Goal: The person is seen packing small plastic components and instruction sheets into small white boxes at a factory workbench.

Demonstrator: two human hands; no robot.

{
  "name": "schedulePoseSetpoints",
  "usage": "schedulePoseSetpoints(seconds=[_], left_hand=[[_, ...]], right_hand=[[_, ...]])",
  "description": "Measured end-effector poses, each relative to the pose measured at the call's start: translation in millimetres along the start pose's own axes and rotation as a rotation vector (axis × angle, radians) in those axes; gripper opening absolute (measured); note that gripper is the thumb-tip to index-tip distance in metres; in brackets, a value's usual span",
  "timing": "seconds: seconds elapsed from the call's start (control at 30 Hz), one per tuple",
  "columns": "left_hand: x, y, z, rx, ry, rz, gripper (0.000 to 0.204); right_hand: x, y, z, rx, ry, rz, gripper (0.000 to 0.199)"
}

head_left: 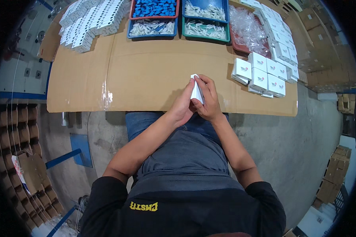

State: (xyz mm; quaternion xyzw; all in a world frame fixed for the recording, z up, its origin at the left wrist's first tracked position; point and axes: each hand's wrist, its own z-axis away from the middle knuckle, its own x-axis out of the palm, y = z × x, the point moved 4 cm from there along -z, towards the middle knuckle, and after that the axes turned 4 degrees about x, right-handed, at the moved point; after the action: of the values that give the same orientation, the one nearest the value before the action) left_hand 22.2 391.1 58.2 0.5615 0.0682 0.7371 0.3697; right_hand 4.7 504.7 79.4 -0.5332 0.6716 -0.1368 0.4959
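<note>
A small white box (196, 91) is held between my two hands, just over the near edge of the cardboard-covered table (146, 79). My left hand (182, 103) presses along its left side, fingers closed against it. From the right, my right hand (209, 98) wraps the box, with its thumb low on the near part and its fingers near the top. The fingers hide much of the box, so whether its flap is open cannot be made out.
Stacked white boxes stand at the far left (95, 23) and at the right (265, 75). Along the back are a tray of blue parts (154, 17), trays of white pieces (205, 36) and a red tray (240, 47) of clear plastic bags. Cardboard dividers (12, 138) stand at lower left.
</note>
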Motion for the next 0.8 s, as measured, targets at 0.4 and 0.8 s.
schedulePoseSetpoints(seconds=[0.4, 0.8], left_hand=[[-23.1, 18.6, -1.1, 0.087, 0.025, 0.125, 0.055], [-107.9, 52.7, 1.3, 0.362, 0.215, -0.313, 0.051]], right_hand=[[-14.1, 35.7, -24.2, 0.501, 0.285, -0.716, 0.068], [0.8, 110.8, 2.7, 0.999, -0.188, -0.632, 0.045]])
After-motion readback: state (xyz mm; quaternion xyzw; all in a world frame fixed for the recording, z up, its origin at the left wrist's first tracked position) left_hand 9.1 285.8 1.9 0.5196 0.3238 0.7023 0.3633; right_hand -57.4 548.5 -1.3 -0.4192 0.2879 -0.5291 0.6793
